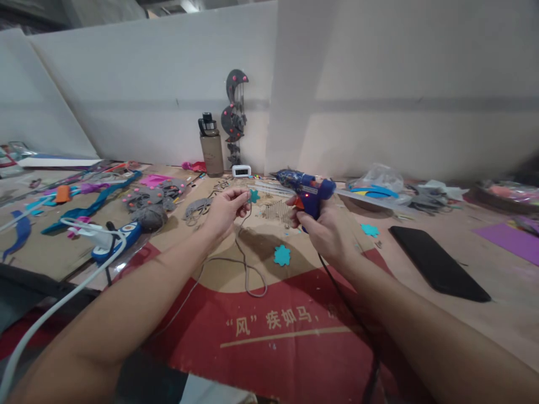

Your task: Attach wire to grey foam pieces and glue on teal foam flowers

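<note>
My right hand (326,230) grips a blue hot glue gun (307,188), its nozzle pointing left and a small red light glowing on its body. My left hand (225,210) pinches a small teal felt flower (253,196) together with a grey cord (246,269) that loops down over the cardboard. The gun's nozzle is close to the pinched flower. Two more teal flowers lie on the cardboard, one (282,255) below my hands and one (370,230) to the right. The gun's black cable (345,303) runs back toward me.
A black phone (438,264) lies at the right. A brown water bottle (211,146), a small white clock (241,170) and a grey felt hanging (234,115) stand at the back wall. Felt scraps and a white power strip (113,238) crowd the left. Plastic bags lie far right.
</note>
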`<state>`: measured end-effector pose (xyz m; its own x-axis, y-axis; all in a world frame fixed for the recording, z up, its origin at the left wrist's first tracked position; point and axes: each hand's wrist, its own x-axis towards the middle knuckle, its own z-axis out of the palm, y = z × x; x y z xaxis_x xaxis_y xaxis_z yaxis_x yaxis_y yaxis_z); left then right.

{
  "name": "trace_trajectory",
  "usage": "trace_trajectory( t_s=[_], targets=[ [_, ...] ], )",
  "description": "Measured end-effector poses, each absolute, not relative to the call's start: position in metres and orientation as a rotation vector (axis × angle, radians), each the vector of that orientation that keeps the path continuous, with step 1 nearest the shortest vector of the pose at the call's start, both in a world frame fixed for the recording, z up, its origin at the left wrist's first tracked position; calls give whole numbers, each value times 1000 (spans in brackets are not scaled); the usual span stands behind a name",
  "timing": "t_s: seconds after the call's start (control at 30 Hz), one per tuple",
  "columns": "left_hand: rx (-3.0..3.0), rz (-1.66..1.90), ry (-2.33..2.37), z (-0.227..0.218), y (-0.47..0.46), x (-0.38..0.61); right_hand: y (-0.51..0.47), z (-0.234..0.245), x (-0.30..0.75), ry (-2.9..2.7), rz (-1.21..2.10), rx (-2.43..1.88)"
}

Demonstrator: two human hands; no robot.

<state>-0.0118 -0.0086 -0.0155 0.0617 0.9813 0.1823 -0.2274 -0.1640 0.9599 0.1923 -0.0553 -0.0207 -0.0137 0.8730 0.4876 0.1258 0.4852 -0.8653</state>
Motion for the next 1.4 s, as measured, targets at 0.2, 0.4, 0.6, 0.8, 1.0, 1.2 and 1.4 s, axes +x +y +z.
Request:
trace_trajectory(
  t_s=[0.2, 0.4, 0.6, 0.8, 1.0, 1.2, 1.4],
  targets=[
    [1118, 1341, 839, -14, -9, -13, -61, -29, 190, -1601, 686, -1002],
    [1074, 1287, 813, -11, -12, -11, -60, -34, 190, -1709, 452, -1026],
    [1079, 1287, 806, -11, -14, -9, -62, -31, 186, -1785, 289, -1013],
    [1112, 1306, 824, -13, -13, -9, -63, -33, 186, -1798, 299, -1044],
    [1180, 1342, 862, -13, -16, -7, -65, -30, 185, -1806, 281, -1039],
    [1244, 1399, 946, -9, -21, -5, -67, -28, 184, -1826, 287, -1089],
    [1263, 1430, 936, -9, -20, -5, -67, -28, 183, -1814, 263, -1054]
  ],
)
